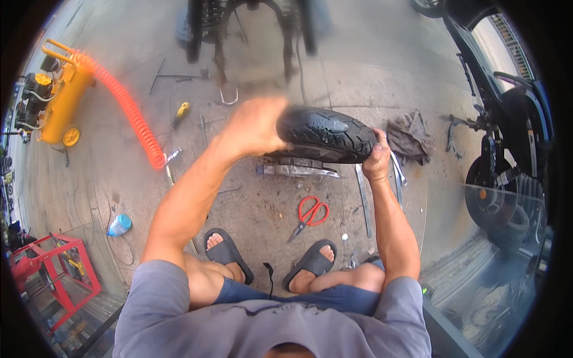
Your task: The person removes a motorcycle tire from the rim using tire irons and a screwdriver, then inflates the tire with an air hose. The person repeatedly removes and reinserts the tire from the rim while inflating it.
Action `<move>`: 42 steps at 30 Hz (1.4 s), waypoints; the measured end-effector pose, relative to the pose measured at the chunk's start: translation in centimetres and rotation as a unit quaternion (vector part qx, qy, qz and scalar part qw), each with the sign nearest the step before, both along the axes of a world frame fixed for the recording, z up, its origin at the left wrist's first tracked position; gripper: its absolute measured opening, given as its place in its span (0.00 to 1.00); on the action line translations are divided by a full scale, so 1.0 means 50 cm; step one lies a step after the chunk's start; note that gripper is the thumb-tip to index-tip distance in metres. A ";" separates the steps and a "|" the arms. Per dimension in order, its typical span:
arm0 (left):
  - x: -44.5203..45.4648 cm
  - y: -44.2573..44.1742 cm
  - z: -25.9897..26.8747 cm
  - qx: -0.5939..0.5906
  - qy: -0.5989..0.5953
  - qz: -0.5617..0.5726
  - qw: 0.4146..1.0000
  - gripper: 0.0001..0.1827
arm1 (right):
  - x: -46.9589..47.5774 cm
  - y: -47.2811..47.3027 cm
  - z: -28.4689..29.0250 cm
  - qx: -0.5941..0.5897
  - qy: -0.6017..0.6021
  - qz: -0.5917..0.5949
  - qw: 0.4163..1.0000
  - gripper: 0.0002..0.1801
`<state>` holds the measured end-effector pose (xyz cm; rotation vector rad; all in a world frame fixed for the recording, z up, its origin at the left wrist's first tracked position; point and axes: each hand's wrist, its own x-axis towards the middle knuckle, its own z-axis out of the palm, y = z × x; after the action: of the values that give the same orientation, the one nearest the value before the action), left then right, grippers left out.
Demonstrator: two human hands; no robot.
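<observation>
A black scooter or motorcycle wheel with a treaded tyre (329, 132) stands upright before me, a wet-looking pale patch on its tread. My left hand (257, 127), blurred by motion, is around the tyre's left side. On the right side my right hand (377, 159) grips the tyre, its thumb towards the tread. Just below the tyre in the view is a greyish metal part (300, 170), which seems to be a hub or brake piece. Scissors with red handles (309, 217) lie on the ground between the metal part and my feet.
A yellow air compressor (67, 100) with a coiled orange hose (127, 105) stands left. Ahead is a motorcycle fork (253, 27). Flat bars (363, 199), a rag (412, 136), a screwdriver (181, 114) and a blue-capped bottle (119, 225) lie about. A parked scooter (501, 147) borders the right.
</observation>
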<state>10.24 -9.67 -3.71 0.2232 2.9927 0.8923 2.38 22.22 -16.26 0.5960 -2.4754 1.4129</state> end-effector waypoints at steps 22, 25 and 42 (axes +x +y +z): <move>0.090 -0.165 -0.276 0.294 -0.108 0.051 0.949 0.46 | 0.052 -0.064 0.179 0.185 0.103 0.115 0.970 0.44; 0.088 -0.163 -0.272 0.244 -0.084 0.065 0.964 0.41 | 0.041 -0.063 0.183 0.152 0.099 0.101 0.978 0.44; 0.038 -0.119 -0.019 0.099 -0.094 0.054 0.989 0.39 | 0.013 -0.035 -0.036 -0.001 -0.078 0.083 0.994 0.52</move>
<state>12.13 -15.63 -4.64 -0.0210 2.7659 1.1513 3.04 20.47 -18.08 0.7309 -2.5960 1.5790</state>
